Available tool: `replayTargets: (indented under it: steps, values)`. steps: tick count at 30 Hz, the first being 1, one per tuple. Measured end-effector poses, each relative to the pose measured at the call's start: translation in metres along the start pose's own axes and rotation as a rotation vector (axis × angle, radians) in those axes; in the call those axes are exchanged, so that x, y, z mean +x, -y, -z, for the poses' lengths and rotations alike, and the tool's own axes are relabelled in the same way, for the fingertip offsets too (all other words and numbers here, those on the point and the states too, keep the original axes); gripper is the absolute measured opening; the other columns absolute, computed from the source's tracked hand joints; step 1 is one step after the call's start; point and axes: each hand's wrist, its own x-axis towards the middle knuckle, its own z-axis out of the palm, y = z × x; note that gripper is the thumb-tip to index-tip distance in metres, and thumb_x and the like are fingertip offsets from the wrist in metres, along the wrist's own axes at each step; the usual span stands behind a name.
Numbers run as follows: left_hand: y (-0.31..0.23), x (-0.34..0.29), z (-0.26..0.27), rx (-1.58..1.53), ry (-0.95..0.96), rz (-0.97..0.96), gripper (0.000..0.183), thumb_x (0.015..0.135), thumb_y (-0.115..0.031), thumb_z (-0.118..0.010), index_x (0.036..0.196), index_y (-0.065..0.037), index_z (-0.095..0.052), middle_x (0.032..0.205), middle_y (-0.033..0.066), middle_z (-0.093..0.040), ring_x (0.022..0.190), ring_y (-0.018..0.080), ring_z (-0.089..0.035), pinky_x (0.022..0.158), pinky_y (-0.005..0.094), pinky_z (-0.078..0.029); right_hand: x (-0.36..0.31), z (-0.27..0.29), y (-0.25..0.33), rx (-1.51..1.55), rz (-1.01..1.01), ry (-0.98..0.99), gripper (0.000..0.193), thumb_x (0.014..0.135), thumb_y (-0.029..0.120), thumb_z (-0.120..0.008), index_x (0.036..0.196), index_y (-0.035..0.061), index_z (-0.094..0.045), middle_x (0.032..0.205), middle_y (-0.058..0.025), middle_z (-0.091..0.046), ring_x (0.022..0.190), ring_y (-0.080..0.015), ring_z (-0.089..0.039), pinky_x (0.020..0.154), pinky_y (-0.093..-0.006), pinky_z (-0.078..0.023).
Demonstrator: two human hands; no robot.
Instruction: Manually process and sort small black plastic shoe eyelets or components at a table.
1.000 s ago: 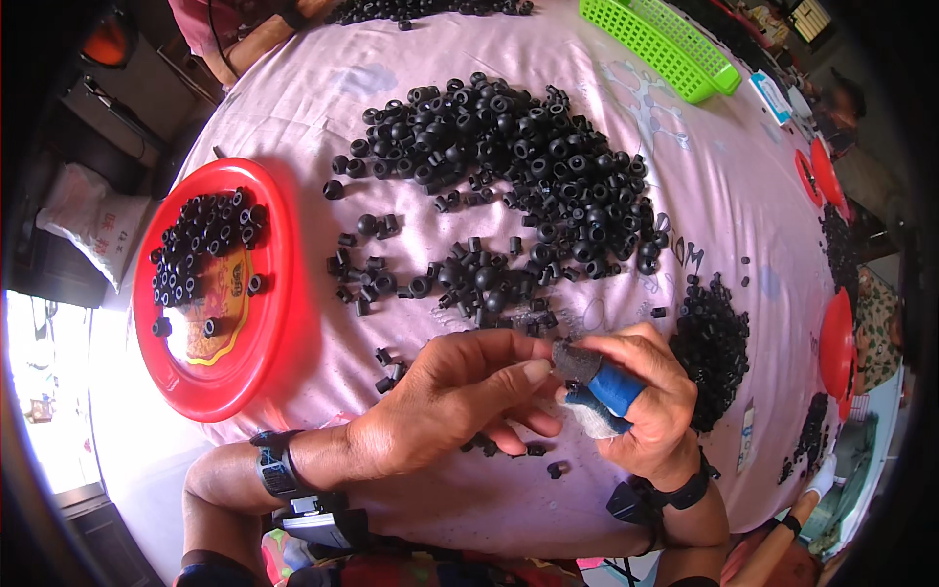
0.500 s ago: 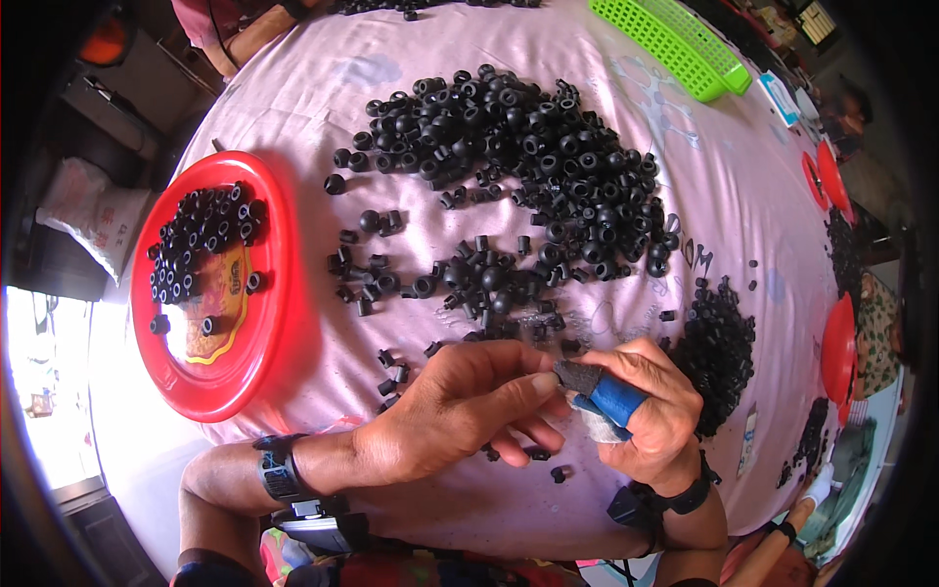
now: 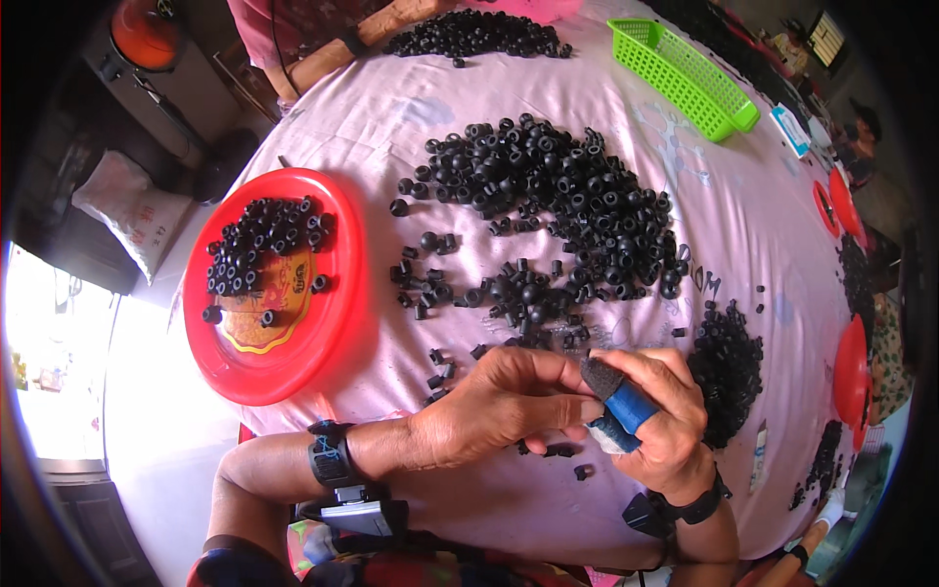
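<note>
My left hand [image 3: 504,406] reaches in over the near part of the cloth, its thumb and forefinger pinched together. Its fingertips meet the fingers of my right hand [image 3: 663,416], which are curled inward. Dark grey and blue wrapping [image 3: 631,405] covers a right finger, with a whitish wrap below it. Whatever lies between the fingertips is too small or hidden to make out. Just beyond the hands, small black hollow parts [image 3: 528,293] lie scattered, joining a large heap of rounded black parts [image 3: 616,196]. A few more black pieces [image 3: 583,472] lie beneath the hands.
At left, a round red tray [image 3: 344,313] holds several black ring-ended parts. Another dark pile [image 3: 726,377] lies right of my right hand. A green basket [image 3: 675,73] stands at the far right. Across the table, another person's forearm [image 3: 328,59] rests by a black heap [image 3: 479,35].
The view has shifted, so the tray and heaps appear farther right and mostly lower. My left fingers have drawn closer together against the right hand's wrapped finger.
</note>
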Motion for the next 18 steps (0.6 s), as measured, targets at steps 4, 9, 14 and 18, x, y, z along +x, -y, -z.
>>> replayTargets:
  steps: [4,9,14,18]
  values:
    - [-0.003,-0.009,-0.008,-0.001,-0.009,-0.013,0.014,0.095,-0.02,-0.068,0.102,-0.007,-0.068,0.087,-0.0016,-0.068,0.076,0.003,-0.064,0.057,0.0178,-0.047,0.0,0.004,0.005,0.034,0.022,-0.011,0.049,0.062,0.009,-0.083,0.108,-0.0003,-0.072,0.113,-0.0129,-0.068,0.091,-0.0268,-0.066,0.07,-0.0342,-0.058]
    - [0.009,-0.026,0.0,-0.011,-0.035,-0.008,0.016,0.097,-0.023,-0.067,0.1,-0.007,-0.068,0.084,-0.0025,-0.067,0.072,0.002,-0.061,0.057,0.0177,-0.046,0.002,0.009,0.01,0.275,-0.005,0.085,0.037,0.055,0.001,-0.075,0.091,-0.002,-0.072,0.113,-0.0137,-0.069,0.09,-0.0288,-0.066,0.072,-0.036,-0.058]
    - [0.014,-0.038,0.0,0.017,-0.069,0.01,0.022,0.097,-0.026,-0.066,0.105,-0.006,-0.07,0.079,-0.0034,-0.066,0.068,0.0015,-0.058,0.056,0.0176,-0.045,-0.001,0.0,0.011,0.389,-0.025,0.122,0.033,0.053,0.0,-0.072,0.086,-0.0024,-0.071,0.111,-0.0143,-0.07,0.088,-0.0301,-0.065,0.073,-0.038,-0.056]
    - [0.009,-0.039,0.0,0.038,-0.089,0.018,0.025,0.098,-0.027,-0.066,0.108,-0.005,-0.07,0.082,-0.0033,-0.067,0.069,0.0019,-0.059,0.055,0.0179,-0.045,-0.004,-0.003,0.013,0.342,-0.029,0.02,0.032,0.057,-0.001,-0.07,0.089,-0.0012,-0.07,0.108,-0.0133,-0.07,0.085,-0.0297,-0.065,0.073,-0.0372,-0.055]
